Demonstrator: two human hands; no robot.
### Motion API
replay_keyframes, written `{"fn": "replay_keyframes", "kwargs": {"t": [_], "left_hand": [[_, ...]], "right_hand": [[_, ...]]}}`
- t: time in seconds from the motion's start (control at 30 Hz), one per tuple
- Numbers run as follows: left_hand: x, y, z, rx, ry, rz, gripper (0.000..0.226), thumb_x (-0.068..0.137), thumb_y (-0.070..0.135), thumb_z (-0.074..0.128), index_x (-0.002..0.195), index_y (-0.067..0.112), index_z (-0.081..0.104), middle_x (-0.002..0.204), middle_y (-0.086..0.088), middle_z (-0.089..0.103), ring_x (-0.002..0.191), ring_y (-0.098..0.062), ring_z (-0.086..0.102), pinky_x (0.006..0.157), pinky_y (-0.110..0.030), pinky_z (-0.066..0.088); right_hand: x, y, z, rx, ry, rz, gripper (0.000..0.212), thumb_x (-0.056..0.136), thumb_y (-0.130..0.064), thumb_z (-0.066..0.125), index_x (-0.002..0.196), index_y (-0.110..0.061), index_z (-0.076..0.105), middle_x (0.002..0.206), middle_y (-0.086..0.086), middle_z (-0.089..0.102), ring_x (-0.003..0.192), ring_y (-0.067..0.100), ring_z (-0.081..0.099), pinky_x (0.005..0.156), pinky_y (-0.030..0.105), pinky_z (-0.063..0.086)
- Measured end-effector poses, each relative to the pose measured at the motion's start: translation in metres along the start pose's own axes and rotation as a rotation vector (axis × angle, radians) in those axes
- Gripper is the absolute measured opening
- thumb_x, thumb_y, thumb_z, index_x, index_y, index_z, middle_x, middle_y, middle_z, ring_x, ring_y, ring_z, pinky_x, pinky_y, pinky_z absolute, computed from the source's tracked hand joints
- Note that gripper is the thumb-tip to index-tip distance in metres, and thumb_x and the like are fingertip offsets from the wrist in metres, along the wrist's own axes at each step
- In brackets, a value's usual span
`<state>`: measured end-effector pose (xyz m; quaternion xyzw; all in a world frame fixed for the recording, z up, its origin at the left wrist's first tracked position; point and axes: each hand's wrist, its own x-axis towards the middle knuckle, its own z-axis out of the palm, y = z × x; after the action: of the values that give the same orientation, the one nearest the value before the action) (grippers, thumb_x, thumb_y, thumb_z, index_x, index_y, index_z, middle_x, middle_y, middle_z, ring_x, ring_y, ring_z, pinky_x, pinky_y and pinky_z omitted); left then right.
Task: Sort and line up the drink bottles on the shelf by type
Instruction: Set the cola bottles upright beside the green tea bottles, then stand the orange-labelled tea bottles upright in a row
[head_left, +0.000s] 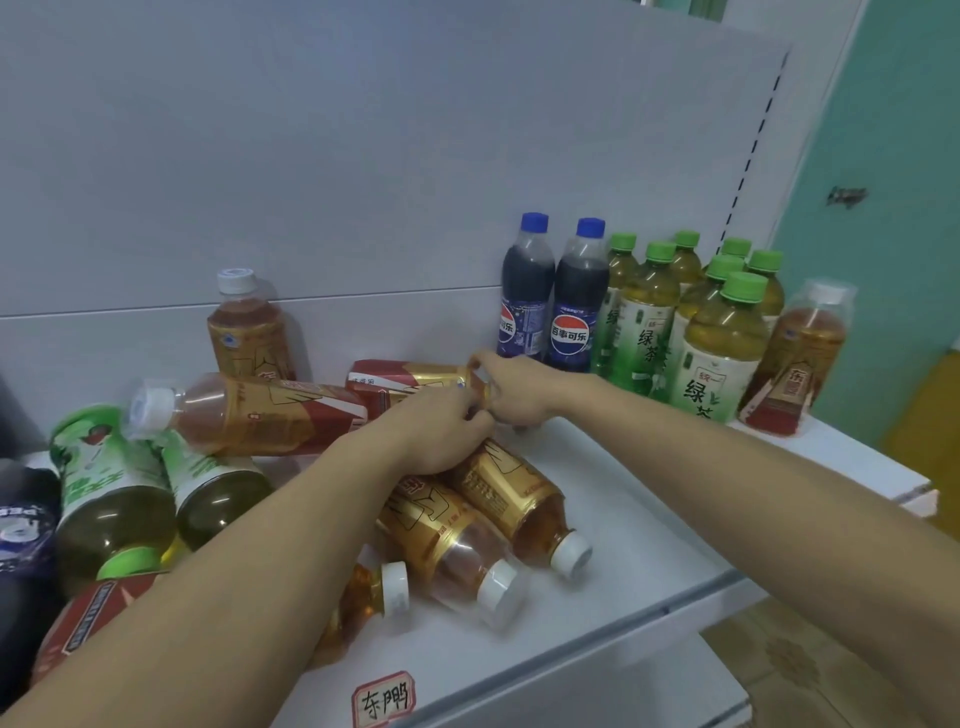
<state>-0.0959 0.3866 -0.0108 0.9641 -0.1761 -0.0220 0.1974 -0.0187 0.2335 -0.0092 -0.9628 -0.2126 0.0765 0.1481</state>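
Forearms crossing shelf (649, 519) | both hands grip gold-labelled amber bottle (410, 379), lying sideways

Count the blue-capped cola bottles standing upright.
2: cola bottle by the back panel and its neighbour, left of the green tea group. More colas may lie at far left.

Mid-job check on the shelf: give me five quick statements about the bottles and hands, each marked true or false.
1. Two blue-capped cola bottles stand upright by the back panel. True.
2. The green-capped tea bottles on the right all lie flat. False: they stand upright in a group.
3. Both hands, left hand and right hand, are on a lying gold-label bottle. True.
4. Every gold-label bottle lies down. False: one gold-label bottle stands at the back.
5. The shelf carries no tag. False: a handwritten tag sits on its front edge.
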Motion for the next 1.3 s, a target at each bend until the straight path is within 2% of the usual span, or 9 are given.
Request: {"fn": "replay_keyframes", "kwargs": {"t": [0.1, 0.27, 0.43, 0.57, 0.77, 0.97, 1.1, 1.2, 1.3], "left_hand": [[-0.001, 0.0, -0.001, 0.002, -0.003, 0.012, 0.033, 0.103, 0.039, 0.039, 0.117, 0.019, 0.061, 0.106, -0.004, 0.065, 0.095, -0.018, 0.061, 0.093, -0.042, 0.052], [-0.002, -0.001, 0.0, -0.001, -0.018, 0.011, 0.03, 0.104, 0.04, 0.037, 0.11, 0.021, 0.059, 0.099, 0.001, 0.061, 0.089, -0.013, 0.057, 0.089, -0.035, 0.05], [0.0, -0.004, 0.001, 0.027, -0.015, -0.016, 0.038, 0.1, 0.047, 0.037, 0.11, 0.022, 0.064, 0.105, 0.0, 0.065, 0.094, -0.018, 0.061, 0.092, -0.043, 0.052], [-0.001, -0.003, 0.001, -0.01, -0.034, -0.022, 0.036, 0.101, 0.045, 0.038, 0.111, 0.022, 0.063, 0.105, 0.0, 0.064, 0.095, -0.016, 0.061, 0.093, -0.041, 0.053], [-0.001, -0.005, 0.003, -0.046, -0.029, -0.012, 0.033, 0.102, 0.046, 0.039, 0.109, 0.024, 0.062, 0.102, 0.002, 0.064, 0.093, -0.013, 0.061, 0.092, -0.039, 0.054], [0.002, -0.009, 0.002, -0.056, -0.025, -0.002, 0.031, 0.102, 0.046, 0.04, 0.108, 0.025, 0.061, 0.1, 0.004, 0.064, 0.091, -0.012, 0.062, 0.091, -0.037, 0.054], [0.004, -0.006, -0.001, 0.0, -0.035, -0.002, 0.034, 0.103, 0.045, 0.037, 0.1, 0.023, 0.063, 0.096, 0.001, 0.063, 0.088, -0.013, 0.06, 0.086, -0.034, 0.051], [0.006, -0.004, 0.0, 0.068, -0.016, -0.032, 0.04, 0.103, 0.048, 0.033, 0.1, 0.023, 0.065, 0.095, -0.001, 0.064, 0.086, -0.015, 0.059, 0.078, -0.034, 0.047], [0.008, 0.0, 0.003, 0.136, 0.012, -0.091, 0.047, 0.104, 0.049, 0.029, 0.104, 0.02, 0.065, 0.095, -0.004, 0.064, 0.084, -0.014, 0.058, 0.075, -0.033, 0.042]], "right_hand": [[-0.001, 0.012, 0.006, 0.081, 0.033, -0.061, 0.072, 0.091, -0.029, 0.072, 0.148, -0.021, 0.029, 0.13, 0.007, 0.059, 0.094, 0.014, 0.059, 0.077, 0.026, 0.047], [-0.013, 0.013, -0.017, -0.044, 0.059, -0.128, 0.058, 0.092, -0.032, 0.07, 0.136, -0.025, 0.033, 0.095, -0.003, 0.061, 0.081, 0.013, 0.062, 0.066, 0.025, 0.046], [-0.023, -0.01, -0.072, 0.018, 0.215, -0.147, 0.037, 0.097, -0.042, 0.062, 0.125, -0.026, 0.045, 0.091, -0.004, 0.061, 0.071, 0.016, 0.064, 0.053, 0.022, 0.047], [-0.012, -0.033, -0.094, -0.037, 0.346, -0.187, 0.033, 0.1, -0.041, 0.056, 0.13, -0.026, 0.053, 0.082, -0.015, 0.052, 0.07, 0.008, 0.055, 0.064, 0.024, 0.04], [0.014, -0.061, -0.082, -0.035, 0.452, -0.204, 0.036, 0.101, -0.037, 0.054, 0.134, -0.022, 0.059, 0.125, -0.002, 0.063, 0.108, 0.017, 0.057, 0.085, 0.026, 0.043], [0.01, -0.06, -0.076, 0.078, 0.447, -0.143, 0.045, 0.101, -0.035, 0.056, 0.142, -0.021, 0.047, 0.13, 0.005, 0.059, 0.109, 0.019, 0.057, 0.09, 0.032, 0.051], [-0.028, -0.043, -0.062, 0.111, 0.452, -0.113, 0.036, 0.101, -0.036, 0.056, 0.132, -0.021, 0.045, 0.1, -0.006, 0.061, 0.085, 0.008, 0.061, 0.074, 0.024, 0.051], [-0.068, -0.027, -0.043, 0.073, 0.317, -0.055, 0.018, 0.102, -0.035, 0.054, 0.112, -0.021, 0.049, 0.09, -0.007, 0.06, 0.079, 0.009, 0.061, 0.062, 0.021, 0.045], [-0.107, -0.011, -0.028, 0.091, 0.142, -0.001, 0.023, 0.102, -0.044, 0.051, 0.103, -0.022, 0.049, 0.098, 0.0, 0.063, 0.083, 0.018, 0.065, 0.06, 0.026, 0.048]]}}
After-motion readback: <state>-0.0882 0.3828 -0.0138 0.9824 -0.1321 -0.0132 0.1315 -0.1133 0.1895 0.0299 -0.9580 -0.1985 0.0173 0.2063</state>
